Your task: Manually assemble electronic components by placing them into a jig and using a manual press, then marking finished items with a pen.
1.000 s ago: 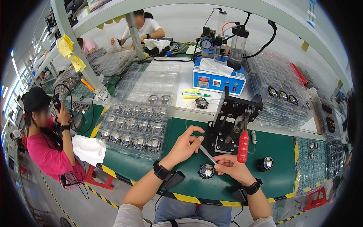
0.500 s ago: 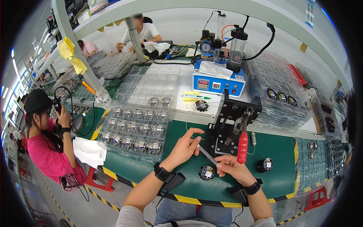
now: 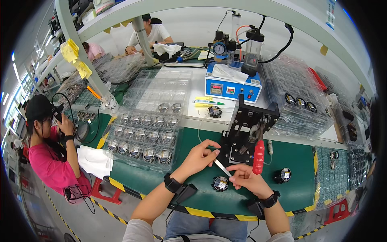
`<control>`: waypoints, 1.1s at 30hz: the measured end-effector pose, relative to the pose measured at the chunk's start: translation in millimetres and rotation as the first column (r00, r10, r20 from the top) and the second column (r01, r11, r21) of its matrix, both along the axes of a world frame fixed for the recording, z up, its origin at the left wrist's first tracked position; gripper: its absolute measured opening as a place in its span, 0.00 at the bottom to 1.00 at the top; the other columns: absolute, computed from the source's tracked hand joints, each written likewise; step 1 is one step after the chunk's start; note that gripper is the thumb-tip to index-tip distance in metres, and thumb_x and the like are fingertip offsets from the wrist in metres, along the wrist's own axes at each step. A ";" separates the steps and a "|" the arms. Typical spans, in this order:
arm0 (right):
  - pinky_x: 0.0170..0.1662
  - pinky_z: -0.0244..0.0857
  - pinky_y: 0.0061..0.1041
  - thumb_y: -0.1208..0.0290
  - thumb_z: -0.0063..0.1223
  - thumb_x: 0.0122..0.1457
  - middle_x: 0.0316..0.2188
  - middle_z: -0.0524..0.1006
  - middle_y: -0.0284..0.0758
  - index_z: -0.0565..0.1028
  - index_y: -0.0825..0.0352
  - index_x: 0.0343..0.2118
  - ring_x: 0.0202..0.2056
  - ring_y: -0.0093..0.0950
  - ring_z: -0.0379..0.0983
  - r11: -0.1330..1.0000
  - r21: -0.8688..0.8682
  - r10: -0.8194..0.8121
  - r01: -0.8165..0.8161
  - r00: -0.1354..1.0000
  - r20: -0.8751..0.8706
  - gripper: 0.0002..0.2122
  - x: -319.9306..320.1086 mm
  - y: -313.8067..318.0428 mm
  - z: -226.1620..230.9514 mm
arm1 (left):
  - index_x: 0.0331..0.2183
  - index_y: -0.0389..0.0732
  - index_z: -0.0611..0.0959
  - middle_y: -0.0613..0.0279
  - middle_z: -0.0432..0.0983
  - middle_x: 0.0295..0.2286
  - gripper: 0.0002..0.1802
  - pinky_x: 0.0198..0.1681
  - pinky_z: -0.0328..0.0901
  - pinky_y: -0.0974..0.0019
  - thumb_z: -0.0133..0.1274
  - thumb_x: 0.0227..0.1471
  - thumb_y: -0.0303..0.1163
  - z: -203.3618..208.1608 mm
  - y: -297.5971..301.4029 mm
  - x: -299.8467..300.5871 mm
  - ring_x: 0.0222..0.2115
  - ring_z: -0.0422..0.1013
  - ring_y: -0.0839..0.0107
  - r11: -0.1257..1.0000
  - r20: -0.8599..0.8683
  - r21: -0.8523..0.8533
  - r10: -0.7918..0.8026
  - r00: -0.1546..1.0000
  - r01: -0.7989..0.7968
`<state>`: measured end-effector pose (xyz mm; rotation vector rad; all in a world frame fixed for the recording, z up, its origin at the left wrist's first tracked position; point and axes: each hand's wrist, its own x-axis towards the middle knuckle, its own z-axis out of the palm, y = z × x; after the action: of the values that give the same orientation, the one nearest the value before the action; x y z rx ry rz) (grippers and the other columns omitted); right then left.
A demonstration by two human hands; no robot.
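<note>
A thin, flat silvery strip (image 3: 222, 167) slants between my hands; its exact kind is not clear. My left hand (image 3: 200, 159) pinches the upper end between thumb and fingers. At the lower end my right hand (image 3: 249, 178) has its fingertips closed on or against the strip. Just below it a round module (image 3: 220, 184) with a dark rim and a pale label lies on the green mat (image 3: 193, 189). A black hand press (image 3: 246, 137) with a red lever handle (image 3: 258, 157) stands right behind my hands. Another round module, on a black holder (image 3: 282, 175), stands right of my right hand.
Clear trays (image 3: 141, 133) with several round modules lie at left. A blue control box (image 3: 233, 82) stands behind the press. Stacked clear trays (image 3: 298, 97) rise at back right. A pen (image 3: 209, 103) lies on the white surface. A person in pink (image 3: 54, 157) is at far left.
The silvery strip has tilted slightly and now looks brighter. My left fingers have shifted a little to the right; my right hand stays nearly in place.
</note>
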<state>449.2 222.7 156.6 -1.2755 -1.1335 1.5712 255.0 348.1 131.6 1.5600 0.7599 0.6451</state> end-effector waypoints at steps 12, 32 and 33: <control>0.29 0.65 0.15 0.76 0.54 0.57 0.24 0.75 0.29 0.73 0.71 0.45 0.25 0.15 0.70 0.999 -0.024 -0.037 0.037 0.999 -0.007 0.13 2.0 1.3 -9.8 | 0.35 0.39 0.75 0.71 0.69 0.15 0.11 0.21 0.59 0.78 0.51 0.57 0.37 -3.0 0.4 4.7 0.17 0.66 0.83 0.975 0.167 -0.192 -0.078 0.983 0.110; 0.32 0.68 0.18 0.74 0.49 0.61 0.26 0.76 0.32 0.73 0.71 0.45 0.27 0.19 0.72 0.996 0.051 -0.072 0.071 0.997 0.004 0.11 1.7 0.2 -15.6 | 0.27 0.41 0.75 0.73 0.71 0.24 0.10 0.27 0.61 0.78 0.62 0.47 0.28 2.2 -5.4 -0.5 0.25 0.68 0.84 0.968 0.118 -0.040 -0.242 0.963 0.248; 0.32 0.68 0.18 0.74 0.49 0.61 0.26 0.76 0.32 0.73 0.71 0.45 0.27 0.19 0.72 0.996 0.051 -0.071 0.071 0.997 0.003 0.11 1.2 0.6 -14.2 | 0.28 0.41 0.75 0.73 0.71 0.24 0.11 0.27 0.61 0.79 0.63 0.45 0.28 5.2 -5.2 -0.2 0.25 0.68 0.85 0.969 0.111 -0.009 -0.244 0.963 0.247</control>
<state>450.4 223.3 142.4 -1.2725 -1.1127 1.4789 254.8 342.8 136.9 1.5538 0.4800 0.5313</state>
